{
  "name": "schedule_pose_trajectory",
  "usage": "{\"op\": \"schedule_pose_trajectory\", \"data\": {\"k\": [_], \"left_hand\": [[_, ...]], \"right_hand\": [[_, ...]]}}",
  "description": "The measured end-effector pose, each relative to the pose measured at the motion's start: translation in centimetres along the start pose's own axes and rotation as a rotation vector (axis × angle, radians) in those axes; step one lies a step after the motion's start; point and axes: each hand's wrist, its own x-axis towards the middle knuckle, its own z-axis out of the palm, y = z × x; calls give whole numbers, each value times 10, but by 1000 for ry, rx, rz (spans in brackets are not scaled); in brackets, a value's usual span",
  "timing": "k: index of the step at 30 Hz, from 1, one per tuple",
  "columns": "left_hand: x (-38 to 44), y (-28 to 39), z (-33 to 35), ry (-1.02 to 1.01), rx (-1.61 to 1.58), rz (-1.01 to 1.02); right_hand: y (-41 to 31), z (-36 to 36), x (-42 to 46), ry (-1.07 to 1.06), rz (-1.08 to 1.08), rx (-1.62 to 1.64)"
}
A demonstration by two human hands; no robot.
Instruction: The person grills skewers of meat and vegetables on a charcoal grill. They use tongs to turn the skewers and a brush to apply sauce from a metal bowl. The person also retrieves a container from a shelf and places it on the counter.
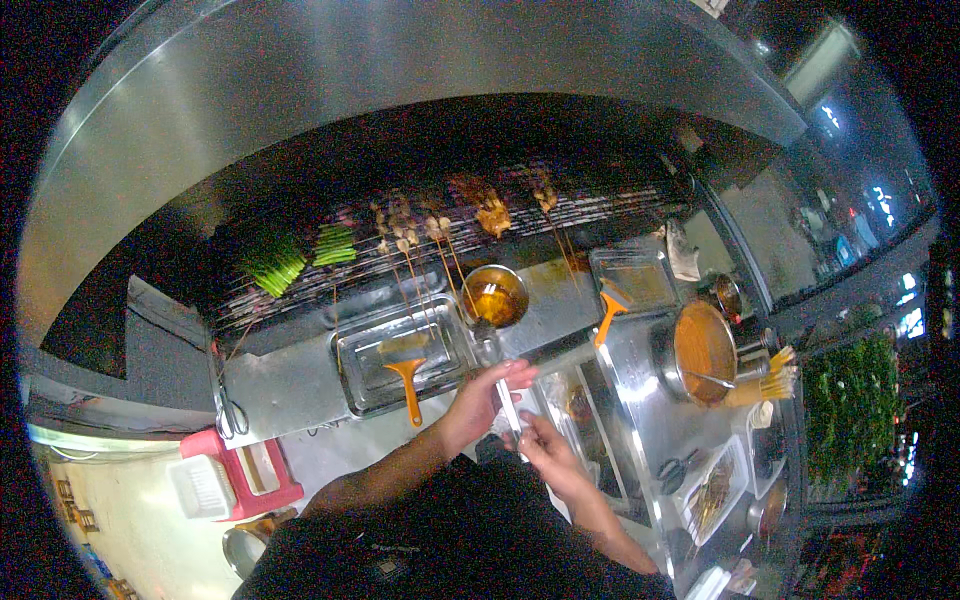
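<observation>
My left hand (478, 399) reaches across a long bright metal handle (508, 409), fingers extended; whether it grips is unclear. Lower down, my right hand (553, 452) has its fingers closed about the handle's near end. A round metal pan (495, 295) of amber liquid stands beyond my hands, by the grill (600, 204). The handle points toward its near rim, but I cannot tell whether they join. Left of my hands, an orange-handled brush (409, 386) rests on a rectangular metal tray (352, 390). Skewered pieces of food (403, 238) lie on the grill bars, their sticks pointing toward me.
Green vegetable stalks (279, 273) and browned meat (493, 216) are on the grill, under a metal hood (420, 52). To the right are another orange brush (611, 309), a pot of orange-brown seasoning (703, 352) and a skewer tray (712, 491). Scissors (231, 416) lie left, above a red stool (217, 469).
</observation>
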Motion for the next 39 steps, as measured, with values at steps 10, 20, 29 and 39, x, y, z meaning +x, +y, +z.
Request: {"op": "schedule_pose_trajectory", "data": {"k": [10,20,29,39], "left_hand": [[45,-93,28,-496,389,-214],[-3,-108,-4,-57,736,-194],[-94,-124,-68,636,537,105],[-80,-87,-120,807,530,153]], "right_hand": [[60,-88,-4,155,96,399],[208,-274,120,980,-90,-824],[170,-145,109,317,-132,27],[112,40,102,-731,471,62]]}}
